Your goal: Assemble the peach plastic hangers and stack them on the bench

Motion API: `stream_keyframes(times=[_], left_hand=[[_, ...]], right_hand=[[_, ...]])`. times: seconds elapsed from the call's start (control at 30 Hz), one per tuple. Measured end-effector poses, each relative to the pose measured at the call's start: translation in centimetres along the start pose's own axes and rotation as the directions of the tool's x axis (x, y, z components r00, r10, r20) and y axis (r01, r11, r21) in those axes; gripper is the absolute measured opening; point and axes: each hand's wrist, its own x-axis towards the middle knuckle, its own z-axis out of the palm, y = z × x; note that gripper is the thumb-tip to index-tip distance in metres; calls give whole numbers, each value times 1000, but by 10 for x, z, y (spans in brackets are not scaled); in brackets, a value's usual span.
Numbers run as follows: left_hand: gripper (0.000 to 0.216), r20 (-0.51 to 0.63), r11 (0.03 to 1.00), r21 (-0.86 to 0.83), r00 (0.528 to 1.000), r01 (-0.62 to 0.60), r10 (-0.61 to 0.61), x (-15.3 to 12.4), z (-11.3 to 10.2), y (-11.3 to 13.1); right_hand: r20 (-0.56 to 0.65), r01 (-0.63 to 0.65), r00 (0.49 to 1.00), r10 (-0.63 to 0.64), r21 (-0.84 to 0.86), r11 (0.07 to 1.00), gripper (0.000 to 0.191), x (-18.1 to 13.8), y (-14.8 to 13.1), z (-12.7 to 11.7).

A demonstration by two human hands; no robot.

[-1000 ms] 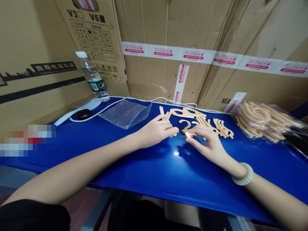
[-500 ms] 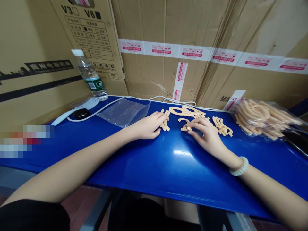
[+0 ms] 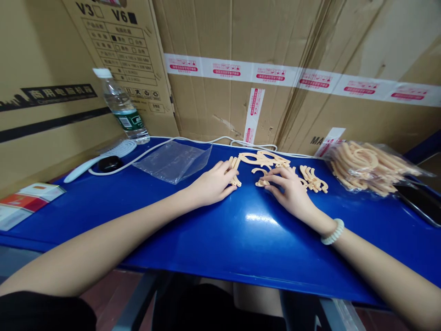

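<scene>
My left hand (image 3: pixel 214 185) rests on the blue table with thumb and fingers closed about a small bundle of slim beige pieces (image 3: pixel 234 163), which it partly covers. Opposite it, my right hand (image 3: pixel 292 189) pinches a beige hook-shaped piece (image 3: pixel 259 171) at its lower end, close to the tabletop. The fingertips hide part of that grip. Behind both hands lie joined beige curved pieces (image 3: pixel 254 159) with oval openings. To the right of my right hand is a loose group of curved beige pieces (image 3: pixel 313 178).
A clear bag of beige pieces (image 3: pixel 367 168) lies at right beside a dark phone (image 3: pixel 422 202). At left are a flat clear bag (image 3: pixel 172 161), a water bottle (image 3: pixel 129 115), a light-blue hairbrush (image 3: pixel 103 158) and a white cable (image 3: pixel 155 149). Cardboard boxes (image 3: pixel 213 101) line the back.
The view has shifted slightly, so most things sit further left. My left thumb has come against the bundle, and my right fingertips have lowered onto the hook-shaped piece.
</scene>
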Motion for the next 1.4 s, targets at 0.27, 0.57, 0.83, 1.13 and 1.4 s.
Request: stream_keyframes(times=[0.27, 0.57, 0.83, 1.13, 1.4], left_hand=[[43, 43, 1000, 1, 999, 29, -29, -2, 1, 6], [91, 334, 989, -31, 934, 142, -124, -7, 5, 28], [96, 344, 993, -72, 937, 96, -65, -9, 6, 26], [95, 371, 994, -81, 928, 79, -43, -8, 5, 22], [95, 365, 993, -79, 930, 87, -52, -9, 7, 22]], right_hand=[[-13, -3, 1000, 3, 46, 999, 21, 6, -4, 5], [156, -123, 982, 109, 85, 989, 31, 9, 30, -80], [464, -187, 849, 254, -185, 965, 42, -19, 83, -114], [596, -277, 747, 295, -124, 953, 40, -23, 85, -96], [567, -362, 706, 425, -226, 904, 35, -25, 96, -104]])
